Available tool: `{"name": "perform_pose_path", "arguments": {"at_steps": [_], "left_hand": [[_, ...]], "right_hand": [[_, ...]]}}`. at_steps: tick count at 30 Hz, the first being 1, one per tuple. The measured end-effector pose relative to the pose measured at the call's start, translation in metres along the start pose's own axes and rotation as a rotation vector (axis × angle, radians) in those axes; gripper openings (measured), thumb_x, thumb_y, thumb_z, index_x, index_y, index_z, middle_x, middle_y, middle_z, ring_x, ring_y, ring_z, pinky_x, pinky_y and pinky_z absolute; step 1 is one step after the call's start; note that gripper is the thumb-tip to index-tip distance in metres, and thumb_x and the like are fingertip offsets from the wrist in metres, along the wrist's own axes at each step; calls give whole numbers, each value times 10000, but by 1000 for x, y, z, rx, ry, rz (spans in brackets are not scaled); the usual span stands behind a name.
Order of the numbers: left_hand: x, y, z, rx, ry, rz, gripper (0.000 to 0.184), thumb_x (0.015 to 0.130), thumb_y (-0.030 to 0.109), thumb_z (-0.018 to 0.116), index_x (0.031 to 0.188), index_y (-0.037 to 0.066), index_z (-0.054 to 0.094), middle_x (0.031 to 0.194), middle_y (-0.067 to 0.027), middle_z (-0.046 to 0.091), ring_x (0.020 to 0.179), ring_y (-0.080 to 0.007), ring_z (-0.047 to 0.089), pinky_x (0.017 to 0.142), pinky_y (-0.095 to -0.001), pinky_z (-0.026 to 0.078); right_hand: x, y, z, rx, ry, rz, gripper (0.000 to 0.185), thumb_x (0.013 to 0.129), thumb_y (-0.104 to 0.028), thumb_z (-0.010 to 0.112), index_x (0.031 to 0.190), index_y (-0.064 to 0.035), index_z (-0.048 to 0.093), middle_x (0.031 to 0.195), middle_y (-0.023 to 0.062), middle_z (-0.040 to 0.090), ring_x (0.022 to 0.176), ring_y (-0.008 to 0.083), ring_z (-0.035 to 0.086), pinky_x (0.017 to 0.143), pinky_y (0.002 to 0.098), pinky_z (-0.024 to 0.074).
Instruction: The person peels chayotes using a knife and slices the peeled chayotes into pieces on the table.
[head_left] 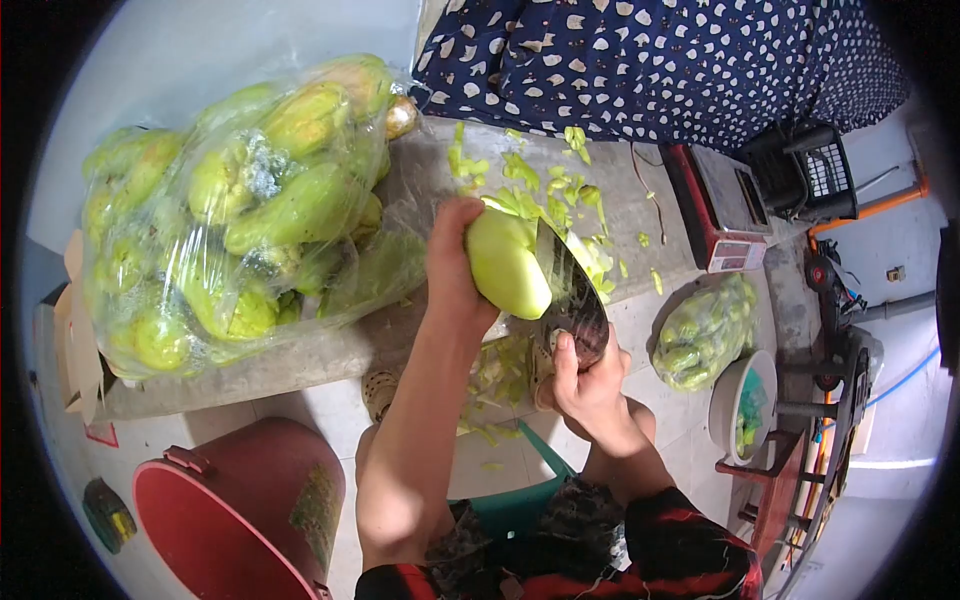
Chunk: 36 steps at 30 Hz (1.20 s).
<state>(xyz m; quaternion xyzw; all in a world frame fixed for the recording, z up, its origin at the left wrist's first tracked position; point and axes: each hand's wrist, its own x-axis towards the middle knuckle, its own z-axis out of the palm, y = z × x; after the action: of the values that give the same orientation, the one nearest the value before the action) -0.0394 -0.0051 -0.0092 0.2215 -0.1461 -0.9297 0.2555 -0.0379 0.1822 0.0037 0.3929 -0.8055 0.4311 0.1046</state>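
Note:
My left hand (456, 255) is wrapped round a pale green fruit (505, 262) that looks like a green papaya. Most of its visible surface is smooth and peeled. Closed on the handle of a broad, dark-bladed knife (572, 285), my right hand (594, 385) holds the blade upright against the fruit's right side. The handle is mostly hidden by my fingers. Green peel strips (545, 190) lie scattered on the concrete ledge (400, 345) behind the fruit. More peelings (497, 380) lie on the floor below my hands.
A big clear plastic bag (250, 220) of similar fruit fills the ledge's left side. To the right are a red scale (715, 205), a black basket (825, 165), a smaller filled bag (705, 333) and a white tub (728, 410). A red bucket (235, 500) stands lower left.

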Motion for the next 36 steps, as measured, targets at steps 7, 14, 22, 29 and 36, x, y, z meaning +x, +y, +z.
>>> {"name": "perform_pose_path", "arguments": {"at_steps": [7, 14, 22, 29, 36], "left_hand": [[-11, -4, 2, -101, -54, -174, 196, 913, 274, 522, 925, 101, 614, 835, -44, 644, 780, -202, 636, 738, -364, 536], [-5, 3, 1, 183, -93, 178, 144, 903, 245, 568, 923, 107, 603, 844, -23, 617, 780, -181, 617, 738, -342, 522], [-13, -3, 8, 64, -70, -8, 121, 900, 215, 561, 946, 107, 590, 831, -39, 601, 797, -185, 614, 754, -341, 523], [-14, -12, 11, -98, 14, -125, 135, 884, 195, 550, 934, 74, 581, 828, -37, 587, 769, -177, 596, 717, -326, 518], [-13, -7, 14, 193, -22, 80, 108, 884, 183, 561, 914, 79, 571, 773, -20, 564, 685, -118, 567, 598, -285, 483]], "right_hand": [[5, -2, 1, 3, 33, -66, 197, 897, -101, 685, 886, -26, 503, 510, 47, 528, 413, 175, 566, 419, 305, 433], [10, 0, -14, 37, -81, 46, 205, 900, -112, 688, 901, -19, 505, 513, 72, 519, 427, 218, 582, 435, 323, 447], [6, 2, -11, 23, -68, 28, 222, 895, -113, 691, 897, -12, 493, 534, 85, 515, 426, 249, 577, 434, 338, 442], [4, 3, -4, -50, -51, -31, 210, 908, -117, 673, 876, -15, 492, 526, 101, 534, 440, 287, 593, 439, 361, 448], [7, -1, -10, -49, -107, 15, 207, 924, -132, 651, 904, 4, 495, 563, 109, 566, 452, 295, 602, 448, 358, 451]]}}
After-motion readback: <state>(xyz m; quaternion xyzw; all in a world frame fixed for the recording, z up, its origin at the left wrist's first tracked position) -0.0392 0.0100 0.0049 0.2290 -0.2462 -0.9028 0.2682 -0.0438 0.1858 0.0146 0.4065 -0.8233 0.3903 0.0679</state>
